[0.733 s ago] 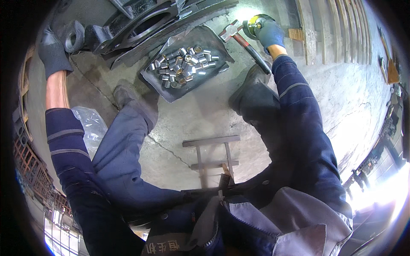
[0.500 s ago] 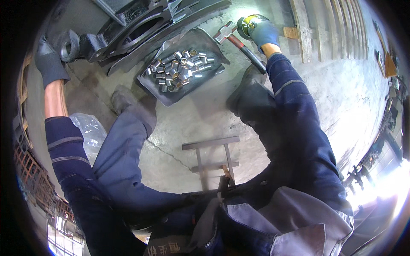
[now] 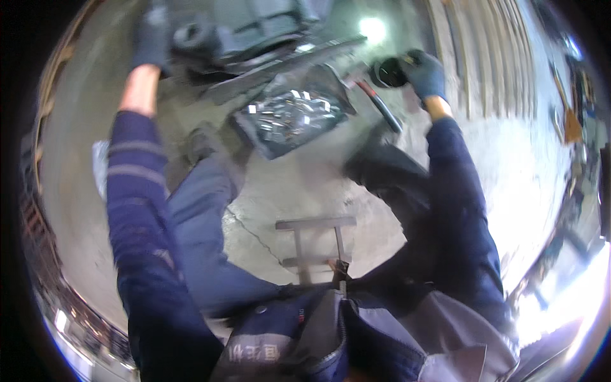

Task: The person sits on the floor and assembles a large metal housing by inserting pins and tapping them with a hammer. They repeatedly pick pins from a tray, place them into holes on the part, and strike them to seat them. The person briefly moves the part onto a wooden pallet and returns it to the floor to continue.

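Note:
My left hand (image 3: pixel 151 39), in a dark glove, reaches to the far left beside the ring-shaped end (image 3: pixel 191 38) of a large dark metal casting (image 3: pixel 261 25). Blur hides its fingers. My gloved right hand (image 3: pixel 425 75) grips a round black and yellow thing (image 3: pixel 388 72), perhaps a lamp, its dark side showing. A bright patch of light falls beyond it. Just nearer than that hand, a hammer (image 3: pixel 380 107) with a red and black handle lies on the floor, its head smeared. Between my hands, many short shiny metal sleeves (image 3: pixel 293 114) lie on a dark sheet-like tray (image 3: pixel 273 150).
My legs are spread around a small metal frame (image 3: pixel 316 224) standing on the concrete floor. Wooden slats (image 3: pixel 490 57) lie at the far right. Clear plastic (image 3: pixel 100 167) shows left of my left sleeve. A broom-like tool (image 3: pixel 571 127) is at the right edge.
The whole view has shifted and blurred, with the scene moving rightward. My right hand has turned the round thing from its yellow side to its dark side and brought it slightly nearer.

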`<state>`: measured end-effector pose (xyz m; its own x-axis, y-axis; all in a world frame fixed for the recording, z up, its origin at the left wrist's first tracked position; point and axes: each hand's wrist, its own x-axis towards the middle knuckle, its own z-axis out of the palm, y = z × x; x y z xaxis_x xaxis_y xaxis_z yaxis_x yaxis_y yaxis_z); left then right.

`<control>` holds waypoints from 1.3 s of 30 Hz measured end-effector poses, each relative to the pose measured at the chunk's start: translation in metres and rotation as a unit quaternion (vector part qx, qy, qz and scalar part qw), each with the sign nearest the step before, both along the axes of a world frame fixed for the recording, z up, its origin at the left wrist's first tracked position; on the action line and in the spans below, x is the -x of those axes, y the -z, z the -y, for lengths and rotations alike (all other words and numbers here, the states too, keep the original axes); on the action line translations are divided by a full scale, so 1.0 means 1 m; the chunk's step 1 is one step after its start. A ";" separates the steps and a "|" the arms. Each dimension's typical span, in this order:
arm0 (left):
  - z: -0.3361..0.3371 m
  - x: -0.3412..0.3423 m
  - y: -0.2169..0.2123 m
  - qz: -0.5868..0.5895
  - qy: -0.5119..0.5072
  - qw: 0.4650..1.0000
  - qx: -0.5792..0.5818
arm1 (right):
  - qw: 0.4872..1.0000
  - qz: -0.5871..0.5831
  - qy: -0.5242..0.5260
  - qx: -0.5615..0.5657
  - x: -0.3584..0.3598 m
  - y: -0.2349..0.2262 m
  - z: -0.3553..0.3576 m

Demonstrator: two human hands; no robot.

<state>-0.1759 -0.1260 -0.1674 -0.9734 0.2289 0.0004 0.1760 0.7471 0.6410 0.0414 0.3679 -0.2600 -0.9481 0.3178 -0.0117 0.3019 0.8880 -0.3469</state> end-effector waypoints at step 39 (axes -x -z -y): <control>0.008 -0.022 -0.015 0.034 -0.126 0.988 -0.078 | 0.938 -0.005 -0.332 -0.101 0.131 -0.203 0.331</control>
<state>-0.1537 -0.1342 -0.1525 -0.9985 -0.0177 -0.0515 -0.0505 0.6534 0.7553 -0.0895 0.0365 -0.0566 -0.9377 -0.3473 -0.0058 -0.3425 0.9273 -0.1508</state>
